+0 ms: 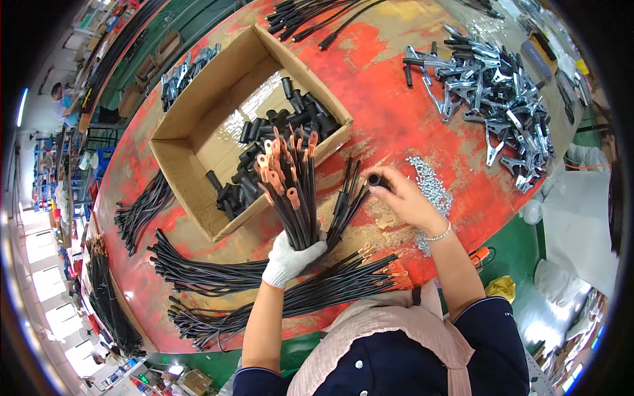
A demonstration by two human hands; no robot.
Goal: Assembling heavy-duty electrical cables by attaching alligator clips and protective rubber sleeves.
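My left hand (294,257), in a white glove, is closed around a bundle of black cables (302,221). Copper ring lugs (276,173) fan out at their upper ends. Bare, with a beaded bracelet at the wrist, my right hand (398,193) pinches a short black sleeve (375,179), its round opening facing up. Just left of that hand lie a few black cables with thicker black ends (347,201), partly covered by the bundle. An open cardboard box (191,155) stands beyond my left hand, holding many loose black sleeves (251,188).
Cable bundles (211,267) lie on the worn red table (380,99) at left and near my body. Small silvery fasteners (429,188) are scattered right of my right hand. Metal clamps with black grips (498,99) are heaped at far right. More cables (297,20) lie at the far edge.
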